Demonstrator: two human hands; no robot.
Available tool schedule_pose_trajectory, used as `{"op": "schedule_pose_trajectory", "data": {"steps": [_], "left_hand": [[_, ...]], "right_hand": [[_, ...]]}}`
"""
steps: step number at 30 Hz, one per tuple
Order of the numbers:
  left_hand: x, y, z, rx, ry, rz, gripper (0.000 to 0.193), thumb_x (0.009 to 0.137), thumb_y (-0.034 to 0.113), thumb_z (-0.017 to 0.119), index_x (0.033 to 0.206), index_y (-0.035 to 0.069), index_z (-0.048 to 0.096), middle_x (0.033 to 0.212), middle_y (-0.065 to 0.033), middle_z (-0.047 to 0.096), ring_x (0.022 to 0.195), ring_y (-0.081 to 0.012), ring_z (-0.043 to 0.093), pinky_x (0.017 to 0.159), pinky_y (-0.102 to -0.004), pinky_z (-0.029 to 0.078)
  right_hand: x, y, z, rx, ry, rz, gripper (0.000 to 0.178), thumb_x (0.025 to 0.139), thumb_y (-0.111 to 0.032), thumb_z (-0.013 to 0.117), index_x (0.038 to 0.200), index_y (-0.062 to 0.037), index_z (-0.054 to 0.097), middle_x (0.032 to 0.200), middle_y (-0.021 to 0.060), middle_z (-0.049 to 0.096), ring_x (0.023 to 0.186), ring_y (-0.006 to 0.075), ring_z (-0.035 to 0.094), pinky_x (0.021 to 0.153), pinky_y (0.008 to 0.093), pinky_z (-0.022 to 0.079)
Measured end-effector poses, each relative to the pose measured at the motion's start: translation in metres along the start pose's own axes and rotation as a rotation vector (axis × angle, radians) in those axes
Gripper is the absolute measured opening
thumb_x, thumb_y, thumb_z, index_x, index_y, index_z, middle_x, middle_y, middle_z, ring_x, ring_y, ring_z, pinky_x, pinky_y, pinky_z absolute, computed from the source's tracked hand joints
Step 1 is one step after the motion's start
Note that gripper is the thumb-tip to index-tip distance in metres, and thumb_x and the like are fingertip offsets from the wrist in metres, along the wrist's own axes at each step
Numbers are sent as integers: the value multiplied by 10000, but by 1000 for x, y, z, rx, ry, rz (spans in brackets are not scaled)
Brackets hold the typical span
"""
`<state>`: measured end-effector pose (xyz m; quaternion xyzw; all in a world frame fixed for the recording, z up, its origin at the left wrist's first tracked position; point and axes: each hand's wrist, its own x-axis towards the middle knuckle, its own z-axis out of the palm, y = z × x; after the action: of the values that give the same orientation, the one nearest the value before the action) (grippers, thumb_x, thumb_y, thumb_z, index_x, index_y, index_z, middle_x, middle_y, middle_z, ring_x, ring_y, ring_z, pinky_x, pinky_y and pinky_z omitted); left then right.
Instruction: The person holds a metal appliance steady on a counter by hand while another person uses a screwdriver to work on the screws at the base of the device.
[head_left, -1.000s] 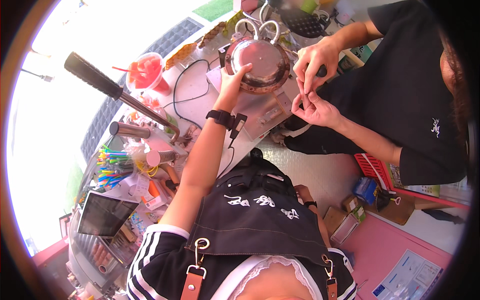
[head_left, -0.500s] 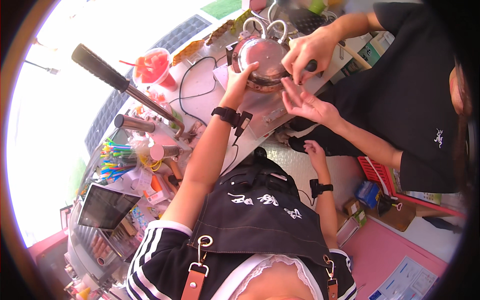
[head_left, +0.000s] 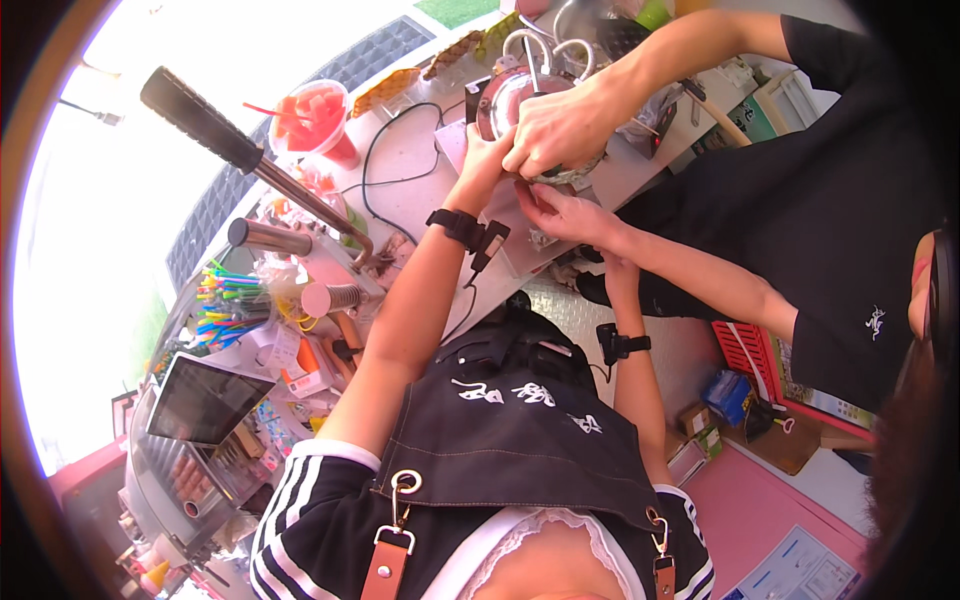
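Observation:
A round, shiny metal part [head_left: 508,98] with a reddish-brown rim and looped metal-sheathed cables [head_left: 528,45] stands tilted at the far end of the counter. My left hand [head_left: 486,163] grips its near left edge; some fingers are hidden. A co-worker's hand [head_left: 565,125] lies across the face of the part, closed round something mostly covered. Below it, the co-worker's other hand [head_left: 565,213] reaches to the lower rim. My right hand [head_left: 622,278] is behind that co-worker's forearm, with its fingers hidden.
A long black-gripped lever [head_left: 205,120] slants over the counter's left side. Near it stand a cup of red fruit [head_left: 312,118], colourful straws [head_left: 232,305] and a dark screen [head_left: 208,398]. A black cable [head_left: 366,180] curls on the counter [head_left: 400,150]. The co-worker's dark-clothed body [head_left: 750,210] fills the right.
The co-worker's upper hand has moved left onto the metal part, and the lower hand has closed in on its rim. My right hand has risen behind the co-worker's forearm.

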<state>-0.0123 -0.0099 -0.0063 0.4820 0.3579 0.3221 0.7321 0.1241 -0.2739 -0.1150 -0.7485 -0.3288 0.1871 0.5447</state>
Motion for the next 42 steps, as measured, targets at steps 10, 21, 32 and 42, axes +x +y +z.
{"op": "schedule_pose_trajectory", "data": {"steps": [10,21,32,42], "left_hand": [[9,-4,-6,-3,-40,-85,809,893,360,727,1425,37,210,1132,-146,586,840,-206,685,587,-333,589],[7,-2,-3,-33,-27,-97,847,891,354,724,1429,19,162,1111,-179,590,804,-215,689,560,-331,583],[0,6,2,-39,2,-100,790,845,326,767,1332,-3,239,1046,-185,591,769,-218,677,537,-319,573],[8,0,-2,-81,-50,-114,761,889,254,732,1361,3,192,1058,-194,622,752,-254,708,550,-365,609]], "right_hand": [[3,14,15,144,-33,48,177,998,-119,553,1019,40,626,929,71,676,868,156,633,797,307,493],[-6,-18,14,175,-66,70,192,1021,-124,540,1035,52,618,906,77,683,827,135,642,767,284,503],[-22,-9,12,202,-143,99,248,1008,-141,530,1162,25,630,981,89,707,841,131,628,799,267,493],[-29,-4,10,168,-182,117,246,1012,-161,544,1158,18,628,959,79,696,845,126,631,798,255,498]]}}
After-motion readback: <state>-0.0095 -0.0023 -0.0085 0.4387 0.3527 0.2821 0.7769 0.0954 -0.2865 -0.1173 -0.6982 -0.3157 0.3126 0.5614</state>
